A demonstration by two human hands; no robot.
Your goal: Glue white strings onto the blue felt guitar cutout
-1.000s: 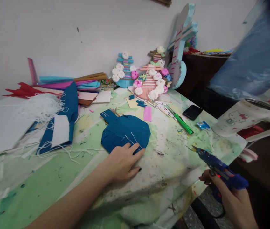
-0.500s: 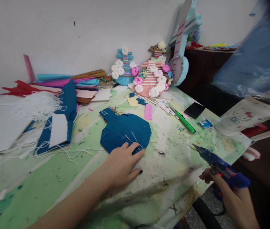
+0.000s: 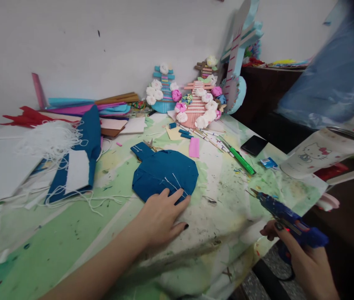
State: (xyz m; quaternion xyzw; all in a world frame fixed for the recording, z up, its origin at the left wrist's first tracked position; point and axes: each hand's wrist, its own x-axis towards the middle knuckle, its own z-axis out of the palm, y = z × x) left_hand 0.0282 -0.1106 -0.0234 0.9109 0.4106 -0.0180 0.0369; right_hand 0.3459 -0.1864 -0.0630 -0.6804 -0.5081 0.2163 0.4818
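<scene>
Head view: the glue gun (image 3: 282, 211) is gripped in the right hand (image 3: 305, 256), with the mug (image 3: 319, 152) beyond it. The blue cutout (image 3: 164, 166) is touched at its near edge by the left hand (image 3: 161, 217), laid open; white strings (image 3: 177, 181) are seen just ahead.

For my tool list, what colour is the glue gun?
The glue gun is mostly blue, clearest in the head view.

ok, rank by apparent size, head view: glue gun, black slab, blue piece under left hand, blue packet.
1. Blue piece
2. Glue gun (seems nearer camera, likely enlarged)
3. Black slab
4. Blue packet
</scene>
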